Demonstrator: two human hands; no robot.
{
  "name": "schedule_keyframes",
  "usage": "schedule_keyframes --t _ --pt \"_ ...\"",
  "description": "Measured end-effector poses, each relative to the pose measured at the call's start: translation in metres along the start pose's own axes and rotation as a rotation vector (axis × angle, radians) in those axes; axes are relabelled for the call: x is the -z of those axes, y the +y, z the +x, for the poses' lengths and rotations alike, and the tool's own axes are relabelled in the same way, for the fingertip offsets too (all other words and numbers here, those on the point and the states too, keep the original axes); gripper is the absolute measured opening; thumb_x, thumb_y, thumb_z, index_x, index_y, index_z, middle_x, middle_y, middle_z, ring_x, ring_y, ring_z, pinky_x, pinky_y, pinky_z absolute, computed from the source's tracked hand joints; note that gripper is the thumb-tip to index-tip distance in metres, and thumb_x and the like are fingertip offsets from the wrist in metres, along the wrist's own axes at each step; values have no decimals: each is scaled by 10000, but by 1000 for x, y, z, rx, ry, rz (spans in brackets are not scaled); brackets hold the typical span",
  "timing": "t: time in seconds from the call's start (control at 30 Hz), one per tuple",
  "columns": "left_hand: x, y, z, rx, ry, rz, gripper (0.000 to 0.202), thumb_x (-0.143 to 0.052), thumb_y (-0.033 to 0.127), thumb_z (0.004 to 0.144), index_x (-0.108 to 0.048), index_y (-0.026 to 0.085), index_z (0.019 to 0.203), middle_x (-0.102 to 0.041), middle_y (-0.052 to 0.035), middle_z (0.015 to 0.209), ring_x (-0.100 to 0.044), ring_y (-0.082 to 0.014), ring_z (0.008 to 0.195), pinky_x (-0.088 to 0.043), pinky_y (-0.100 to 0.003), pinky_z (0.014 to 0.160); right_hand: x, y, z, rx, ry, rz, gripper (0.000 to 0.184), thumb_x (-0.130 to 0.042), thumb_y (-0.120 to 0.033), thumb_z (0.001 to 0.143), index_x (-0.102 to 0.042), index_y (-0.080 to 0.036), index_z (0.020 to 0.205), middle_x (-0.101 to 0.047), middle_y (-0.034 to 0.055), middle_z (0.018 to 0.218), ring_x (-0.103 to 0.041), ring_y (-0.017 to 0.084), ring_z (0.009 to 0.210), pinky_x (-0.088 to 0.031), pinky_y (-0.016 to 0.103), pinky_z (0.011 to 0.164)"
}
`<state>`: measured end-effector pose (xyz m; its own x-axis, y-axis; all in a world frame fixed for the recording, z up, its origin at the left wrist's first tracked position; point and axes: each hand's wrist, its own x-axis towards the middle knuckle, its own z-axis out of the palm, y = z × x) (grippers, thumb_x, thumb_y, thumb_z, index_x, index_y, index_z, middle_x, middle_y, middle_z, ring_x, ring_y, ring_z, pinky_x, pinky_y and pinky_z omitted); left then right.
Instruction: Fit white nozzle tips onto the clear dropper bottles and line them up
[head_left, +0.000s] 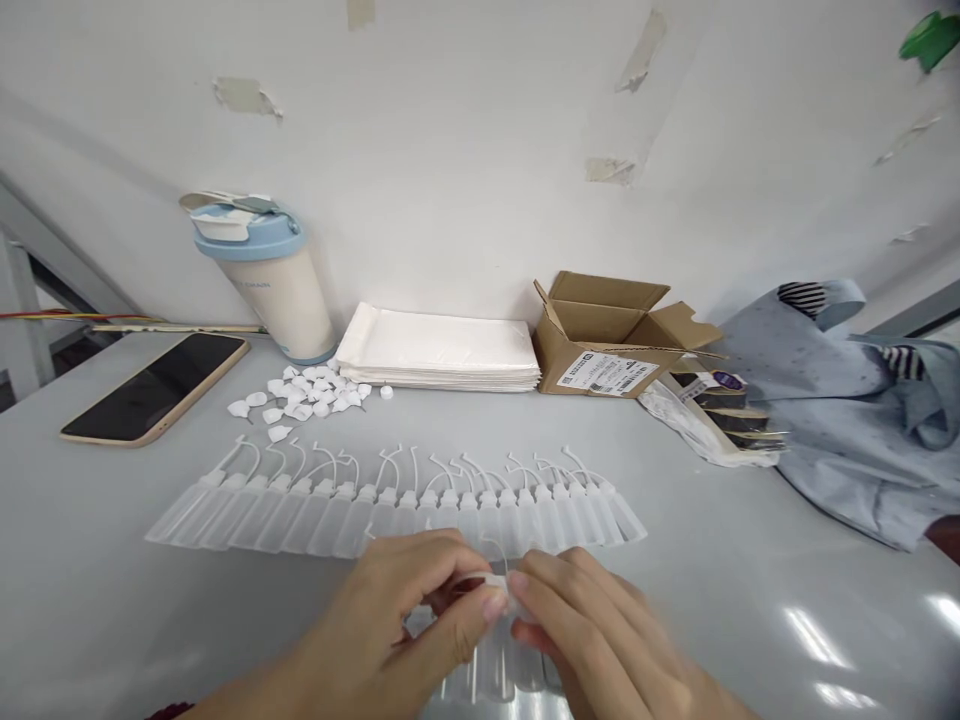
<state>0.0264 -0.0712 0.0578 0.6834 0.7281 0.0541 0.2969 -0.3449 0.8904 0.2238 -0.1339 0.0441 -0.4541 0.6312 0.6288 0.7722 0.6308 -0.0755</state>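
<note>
My left hand point(420, 600) is closed near the table's front, thumb and index finger pinching the white cap point(495, 581) of a small translucent squeeze bottle. Against it, my right hand point(596, 615) has its fingers curled round what looks like the same bottle's body, mostly hidden by the fingers. More clear bottles point(491, 665) lie beneath both hands, partly covered. Just beyond stretches a row of several translucent squeeze bottles point(330, 523), lying side by side with white necks and thin bent white tails pointing away from me. Behind the row is a pile of small white caps point(319, 388).
A phone point(161, 388) lies at the left, with a cream tumbler point(281, 290) behind it. Along the wall are a stack of white envelopes point(442, 345) and an open cardboard box point(611, 345). A plastic-wrapped packet point(724, 410) and blue cloth point(832, 420) occupy the right.
</note>
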Motion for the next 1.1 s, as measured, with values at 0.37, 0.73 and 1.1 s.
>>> schedule_keyframes --t 0.37,0.73,1.1 --pt "0 -12 -10 -451 62 406 130 -424 184 1000 -543 184 1053 -662 -20 877 -643 -130 740 -508 -208 652 8 -4 5 -751 -289 882 237 -519 -454 951 -515 -248 1067 -620 -13 717 -536 122 602 -419 210 518" --pt "2 -9 -3 -411 44 247 124 -466 165 956 -578 185 1004 -649 -11 846 -631 -115 697 -504 -189 633 7 1 15 -1130 -432 1561 389 -578 -551 891 -456 -205 1018 -526 -80 609 -246 32 448 -206 161 442" --pt "0 -2 0 243 -75 -517 99 -614 301 852 -645 208 867 -621 57 639 -616 -93 577 -510 -176 562 7 2 2 -187 -81 374 209 -501 -284 985 -498 -177 1165 -701 86 907 -677 183 767 -563 268 650"
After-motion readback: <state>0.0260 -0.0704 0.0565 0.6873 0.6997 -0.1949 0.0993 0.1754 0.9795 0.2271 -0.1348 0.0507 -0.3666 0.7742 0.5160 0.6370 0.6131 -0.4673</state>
